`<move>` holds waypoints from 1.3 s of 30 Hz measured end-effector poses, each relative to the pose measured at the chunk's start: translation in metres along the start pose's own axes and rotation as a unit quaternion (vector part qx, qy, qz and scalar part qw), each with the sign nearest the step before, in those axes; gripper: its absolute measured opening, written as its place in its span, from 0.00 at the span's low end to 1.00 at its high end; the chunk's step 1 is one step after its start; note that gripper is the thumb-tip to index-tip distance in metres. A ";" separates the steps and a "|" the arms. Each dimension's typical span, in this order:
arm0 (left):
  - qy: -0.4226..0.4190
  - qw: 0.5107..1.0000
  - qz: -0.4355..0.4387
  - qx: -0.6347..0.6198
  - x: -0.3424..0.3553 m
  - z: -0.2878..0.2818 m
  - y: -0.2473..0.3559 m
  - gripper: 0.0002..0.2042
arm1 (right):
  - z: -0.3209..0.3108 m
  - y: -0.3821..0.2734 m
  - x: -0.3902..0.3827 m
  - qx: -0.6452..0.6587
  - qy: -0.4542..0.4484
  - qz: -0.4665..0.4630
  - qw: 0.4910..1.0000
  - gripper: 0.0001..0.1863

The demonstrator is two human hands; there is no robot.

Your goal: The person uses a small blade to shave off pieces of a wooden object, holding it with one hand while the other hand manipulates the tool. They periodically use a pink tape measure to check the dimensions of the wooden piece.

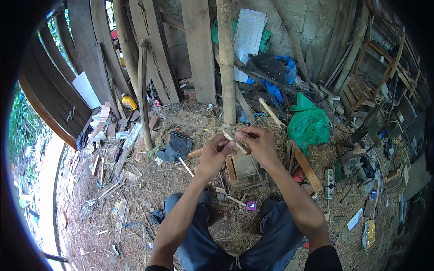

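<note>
Between both hands, above a low wooden block [245,166] on the ground, is a short, slim piece of pale wood [228,135] held at a slant. My left hand [216,154] pinches it with thumb and fingers from the left. From the right, my right hand [259,143] is closed on it with the fingertips. Part of the piece is hidden behind the fingers. A purple tape measure [252,206] lies on the floor between my feet.
Wood scraps and shavings cover the floor. An upright pole [226,67] stands just beyond my hands. To the right are a green plastic sack [309,122], a leaning board [308,167] and a white power strip [330,183]. A black cloth [175,147] lies left; planks line the back.
</note>
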State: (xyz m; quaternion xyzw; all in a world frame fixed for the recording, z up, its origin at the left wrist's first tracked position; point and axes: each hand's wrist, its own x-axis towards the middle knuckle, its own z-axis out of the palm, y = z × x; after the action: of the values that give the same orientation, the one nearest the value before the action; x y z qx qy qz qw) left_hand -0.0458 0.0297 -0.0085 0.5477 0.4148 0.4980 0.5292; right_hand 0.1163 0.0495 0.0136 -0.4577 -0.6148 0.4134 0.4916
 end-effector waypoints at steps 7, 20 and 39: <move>0.062 0.998 0.029 -0.006 0.001 -0.007 -0.004 0.11 | -0.005 -0.059 -0.039 -0.321 0.035 -0.069 0.944 0.15; 0.086 0.992 0.058 0.065 0.002 -0.001 0.005 0.14 | -0.067 -0.020 0.010 0.002 -0.007 -0.027 1.000 0.11; 0.066 0.995 0.079 -0.005 0.000 0.001 0.011 0.10 | -0.036 -0.030 0.002 0.017 -0.044 -0.037 0.998 0.09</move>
State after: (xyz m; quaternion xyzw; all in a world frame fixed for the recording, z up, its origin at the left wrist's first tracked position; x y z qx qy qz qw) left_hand -0.0460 0.0283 0.0019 0.5420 0.4022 0.5751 0.4623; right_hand 0.1464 0.0467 0.0488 -0.4082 -0.6450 0.4249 0.4867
